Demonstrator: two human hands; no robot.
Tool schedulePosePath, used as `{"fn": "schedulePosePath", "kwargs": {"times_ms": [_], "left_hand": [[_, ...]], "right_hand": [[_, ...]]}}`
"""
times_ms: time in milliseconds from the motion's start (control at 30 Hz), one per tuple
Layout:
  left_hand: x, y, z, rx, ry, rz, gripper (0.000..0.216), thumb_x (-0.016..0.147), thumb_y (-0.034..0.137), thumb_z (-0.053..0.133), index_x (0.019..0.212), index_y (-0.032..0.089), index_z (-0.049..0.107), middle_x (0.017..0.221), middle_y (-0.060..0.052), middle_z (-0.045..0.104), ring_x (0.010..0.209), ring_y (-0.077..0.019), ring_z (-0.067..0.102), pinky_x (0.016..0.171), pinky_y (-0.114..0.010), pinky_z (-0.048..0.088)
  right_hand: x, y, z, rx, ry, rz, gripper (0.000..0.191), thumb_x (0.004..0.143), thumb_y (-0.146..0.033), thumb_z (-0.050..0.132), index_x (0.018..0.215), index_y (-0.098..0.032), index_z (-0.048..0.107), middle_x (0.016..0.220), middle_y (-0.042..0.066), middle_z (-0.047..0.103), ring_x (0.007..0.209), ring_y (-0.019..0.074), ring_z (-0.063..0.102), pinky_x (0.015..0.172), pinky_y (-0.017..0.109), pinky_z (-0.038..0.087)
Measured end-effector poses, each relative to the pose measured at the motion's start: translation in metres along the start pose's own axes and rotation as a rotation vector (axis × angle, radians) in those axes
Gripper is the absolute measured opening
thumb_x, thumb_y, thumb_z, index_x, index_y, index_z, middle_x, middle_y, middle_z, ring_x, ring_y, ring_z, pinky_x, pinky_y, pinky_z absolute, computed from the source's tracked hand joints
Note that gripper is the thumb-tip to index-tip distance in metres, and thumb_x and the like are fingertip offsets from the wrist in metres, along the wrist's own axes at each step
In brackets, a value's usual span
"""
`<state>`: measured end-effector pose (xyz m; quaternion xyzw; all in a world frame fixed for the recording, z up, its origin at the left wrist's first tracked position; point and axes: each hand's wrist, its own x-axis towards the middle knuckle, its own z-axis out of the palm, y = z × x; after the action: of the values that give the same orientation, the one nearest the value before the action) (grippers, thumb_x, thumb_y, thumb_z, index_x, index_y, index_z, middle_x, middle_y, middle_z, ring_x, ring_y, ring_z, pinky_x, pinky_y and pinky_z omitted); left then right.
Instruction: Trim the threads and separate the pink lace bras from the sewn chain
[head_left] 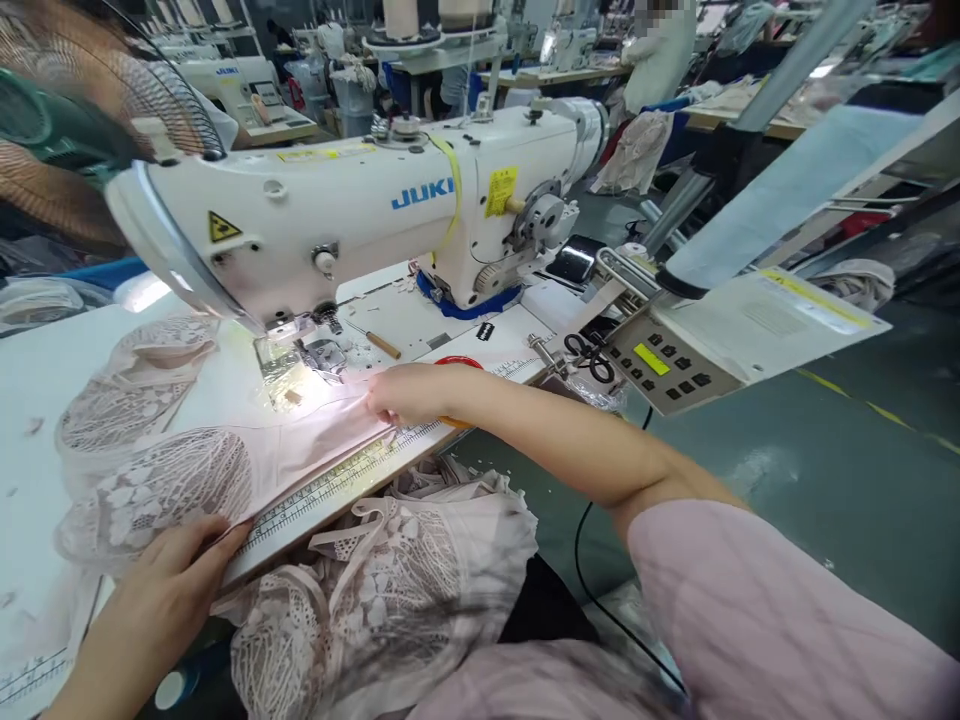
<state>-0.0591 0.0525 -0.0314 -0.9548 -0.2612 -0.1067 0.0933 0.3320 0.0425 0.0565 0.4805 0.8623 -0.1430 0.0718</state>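
A pale pink lace bra lies across the white sewing table, its wing stretched out to the right along the front edge. My left hand pinches the lower edge of a lace cup. At the other end, my right hand grips the end of the wing, fingers closed around the fabric. Just beyond the wing stands a white JUKI sewing machine, with its lamp shining on the needle area; the needle itself cannot be made out. More lace bras rest in a heap on my lap, below the table edge.
A ruler tape runs along the table's front edge. An awl with a wooden handle and a small black blade lie by the machine. To the right is a control box; a green fan motor stands at left.
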Motion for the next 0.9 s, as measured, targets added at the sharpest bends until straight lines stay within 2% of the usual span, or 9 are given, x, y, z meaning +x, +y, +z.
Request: {"fn": "schedulePosePath", "kwargs": {"times_ms": [133,233,333,500,700,800,900], "left_hand": [[0.015,0.018,-0.008,0.051,0.144,0.043,0.036,0.102,0.013,0.041,0.101,0.020,0.076,0.102,-0.010,0.075,0.087,-0.0242,0.071,0.076,-0.032,0.056],[0.021,0.026,-0.011,0.056,0.183,0.073,0.033,0.100,0.011,0.043,0.098,0.015,0.076,0.096,-0.014,0.077,0.082,-0.0261,0.072,0.072,-0.034,0.057],[0.021,0.035,-0.011,0.047,0.203,-0.013,0.030,0.097,0.008,0.046,0.096,0.015,0.075,0.093,-0.013,0.078,0.080,-0.0256,0.071,0.070,-0.035,0.058],[0.017,0.043,-0.004,0.061,0.201,-0.132,0.023,0.094,0.006,0.050,0.095,0.018,0.070,0.091,-0.008,0.077,0.081,-0.0207,0.071,0.073,-0.031,0.059],[0.014,0.044,0.000,0.065,0.289,-0.149,0.027,0.099,0.009,0.044,0.115,0.016,0.065,0.094,-0.012,0.076,0.084,-0.0234,0.072,0.074,-0.036,0.061],[0.015,0.043,-0.006,0.066,0.327,-0.138,0.029,0.097,0.006,0.044,0.114,0.016,0.066,0.095,-0.012,0.076,0.083,-0.0229,0.072,0.073,-0.035,0.061],[0.022,0.043,-0.023,0.087,0.359,-0.176,0.029,0.095,0.004,0.044,0.108,0.015,0.067,0.093,-0.013,0.076,0.081,-0.0237,0.071,0.071,-0.036,0.061]], "right_hand": [[-0.010,-0.012,0.014,-0.035,0.125,0.036,0.015,0.091,-0.003,0.068,0.104,-0.009,0.074,0.106,0.013,0.072,0.091,0.0234,0.067,0.068,0.030,0.043],[-0.012,-0.021,0.026,-0.041,0.175,0.030,0.014,0.091,-0.007,0.071,0.106,-0.008,0.072,0.110,0.015,0.072,0.105,0.0304,0.067,0.078,0.034,0.049],[-0.010,-0.027,0.034,-0.053,0.200,0.033,0.015,0.095,-0.003,0.061,0.098,-0.010,0.074,0.104,0.016,0.075,0.100,0.0311,0.069,0.077,0.036,0.051],[-0.005,-0.021,0.040,-0.064,0.237,-0.019,0.022,0.096,-0.005,0.057,0.089,-0.015,0.075,0.098,0.014,0.076,0.096,0.0294,0.070,0.081,0.038,0.054],[-0.003,-0.013,0.045,-0.073,0.316,-0.041,0.027,0.095,-0.006,0.051,0.083,-0.017,0.072,0.091,0.013,0.075,0.090,0.0310,0.071,0.077,0.041,0.058],[-0.004,-0.009,0.041,-0.069,0.408,-0.042,0.027,0.093,-0.005,0.048,0.084,-0.018,0.070,0.091,0.012,0.075,0.086,0.0293,0.070,0.072,0.041,0.058],[-0.005,-0.011,0.036,-0.073,0.499,-0.056,0.025,0.088,-0.003,0.050,0.083,-0.018,0.069,0.092,0.011,0.075,0.087,0.0301,0.071,0.074,0.044,0.060]]}}
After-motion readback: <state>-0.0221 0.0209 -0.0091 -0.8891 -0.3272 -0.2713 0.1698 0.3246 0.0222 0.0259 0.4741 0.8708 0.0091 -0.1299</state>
